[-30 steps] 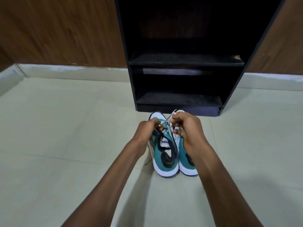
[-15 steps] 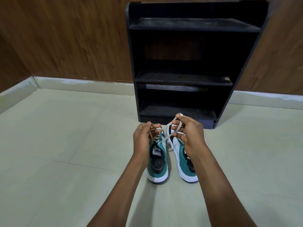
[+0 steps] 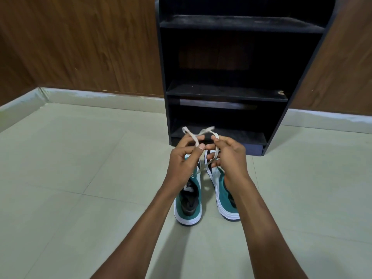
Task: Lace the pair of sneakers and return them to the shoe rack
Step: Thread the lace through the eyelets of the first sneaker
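A: Where are the sneakers placed?
B: Left sneaker [image 3: 188, 200] and right sneaker [image 3: 223, 190] are set side by side on the floor [image 3: 80, 178], toes toward the black shoe rack [image 3: 223, 91], just in front of it.
A: Grip state?
B: The white lace [image 3: 198, 137] is pinched by the left hand [image 3: 184, 160] and the right hand [image 3: 229, 158]; both grips are pressed onto it, strands crossed and raised above the left sneaker.
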Available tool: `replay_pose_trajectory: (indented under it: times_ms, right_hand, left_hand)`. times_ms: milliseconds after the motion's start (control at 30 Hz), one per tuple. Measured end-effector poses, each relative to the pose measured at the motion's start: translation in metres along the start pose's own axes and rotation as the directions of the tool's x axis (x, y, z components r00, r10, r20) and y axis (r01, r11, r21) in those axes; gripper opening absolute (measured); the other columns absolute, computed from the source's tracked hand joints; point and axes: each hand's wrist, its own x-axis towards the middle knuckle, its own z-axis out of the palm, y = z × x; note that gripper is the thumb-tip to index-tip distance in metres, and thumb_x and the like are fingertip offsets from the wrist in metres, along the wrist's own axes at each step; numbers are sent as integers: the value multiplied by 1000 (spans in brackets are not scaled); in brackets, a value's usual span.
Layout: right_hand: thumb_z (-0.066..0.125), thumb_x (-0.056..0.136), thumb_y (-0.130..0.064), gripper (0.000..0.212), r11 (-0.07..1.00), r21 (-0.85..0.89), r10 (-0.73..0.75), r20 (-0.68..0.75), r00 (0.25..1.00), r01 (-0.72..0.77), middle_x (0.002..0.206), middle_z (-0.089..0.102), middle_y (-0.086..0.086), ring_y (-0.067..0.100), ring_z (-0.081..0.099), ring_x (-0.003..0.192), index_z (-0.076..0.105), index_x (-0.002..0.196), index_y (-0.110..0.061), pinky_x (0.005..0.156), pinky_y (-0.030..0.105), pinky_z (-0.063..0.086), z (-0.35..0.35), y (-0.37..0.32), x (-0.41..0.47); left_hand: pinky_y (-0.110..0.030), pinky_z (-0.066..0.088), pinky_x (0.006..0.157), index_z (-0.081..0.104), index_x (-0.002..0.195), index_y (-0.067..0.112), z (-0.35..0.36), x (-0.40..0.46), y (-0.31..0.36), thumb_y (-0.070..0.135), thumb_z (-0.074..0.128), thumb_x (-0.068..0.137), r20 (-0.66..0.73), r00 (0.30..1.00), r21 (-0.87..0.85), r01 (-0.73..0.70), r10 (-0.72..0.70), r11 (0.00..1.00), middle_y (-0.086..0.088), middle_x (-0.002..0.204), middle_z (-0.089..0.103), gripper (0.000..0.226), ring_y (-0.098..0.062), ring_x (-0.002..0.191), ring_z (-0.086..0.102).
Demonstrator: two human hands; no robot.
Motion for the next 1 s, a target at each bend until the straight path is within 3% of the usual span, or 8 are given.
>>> replay_pose_trajectory:
  times_ms: [67, 167, 400, 500, 600, 700, 867, 1000]
  right_hand:
    - [59, 99, -15, 14, 1000, 4, -11, -10, 1000, 11, 80, 75, 10, 17, 64, 54, 71, 103, -9, 44, 27, 50, -2, -2, 2]
    - [59, 99, -15, 14, 1000, -12, -12, -1, 1000, 12, 77, 74, 6, 18, 65, 55, 73, 100, -12, 47, 30, 55, -4, -3, 6]
    - [58, 99, -18, 18, 958, -284, 25, 225, 974, 41, 86, 74, 11, 17, 60, 55, 74, 104, -10, 47, 31, 49, 0, 4, 9]
    - [58, 92, -9, 19, 918, -376, 33, 398, 917, 130, 91, 76, 12, 19, 63, 61, 73, 104, -8, 50, 33, 50, 5, 3, 8]
    - [61, 93, -9, 16, 908, -384, 32, 464, 885, 169, 88, 75, 9, 16, 62, 63, 74, 101, -8, 51, 30, 49, 5, 2, 11]
    - [60, 98, -14, 17, 925, -347, 26, 462, 886, 154, 83, 74, 6, 15, 61, 62, 76, 100, -12, 49, 26, 47, 2, 4, 14]
    - [55, 102, -21, 23, 965, -255, 34, 365, 930, 65, 78, 73, 14, 19, 59, 52, 74, 100, -9, 43, 25, 44, 3, 9, 15]
    - [48, 104, -18, 20, 955, -288, -1, 250, 968, 75, 68, 73, 16, 24, 60, 43, 67, 98, -13, 41, 27, 44, 9, 13, 11]
  left_hand:
    - [-32, 48, 101, 75, 68, 14, 3, 7, 6, 15, 59, 100, 3, 1000, -31, -9, 9, 999, -3, 115, 72, 36, -15, 117, 64]
    - [-33, 54, 96, 74, 96, 9, 6, 15, 9, 23, 53, 104, 31, 998, -67, 61, -59, 996, -5, 104, 76, 27, -16, 102, 72]
    - [-12, 46, 93, 74, 108, 17, -2, 25, 9, 17, 52, 104, 63, 998, -13, -1, 2, 1000, 4, 128, 62, 22, 6, 120, 57]
    - [-26, 53, 93, 74, 115, 13, -12, 29, 6, 19, 54, 103, 246, 966, 4, 83, -82, 997, -4, 121, 70, 24, -13, 114, 66]
    - [-26, 56, 87, 73, 119, 9, -27, 34, 5, 17, 58, 101, 285, 952, 26, 106, -109, 994, -11, 111, 76, 25, -16, 101, 72]
    - [-25, 56, 83, 75, 117, 11, -42, 37, 3, 20, 65, 96, 281, 953, 74, 98, -115, 992, -5, 104, 79, 25, -13, 96, 73]
    - [-41, 56, 96, 78, 113, 31, -56, 37, -13, 35, 76, 87, 244, 965, 226, 45, -101, 973, -2, 104, 76, 27, -14, 101, 71]
    - [-23, 47, 75, 76, 114, 35, -56, 28, -21, 27, 83, 80, 216, 974, 406, -149, 64, 901, -6, 80, 65, 36, -9, 71, 54]
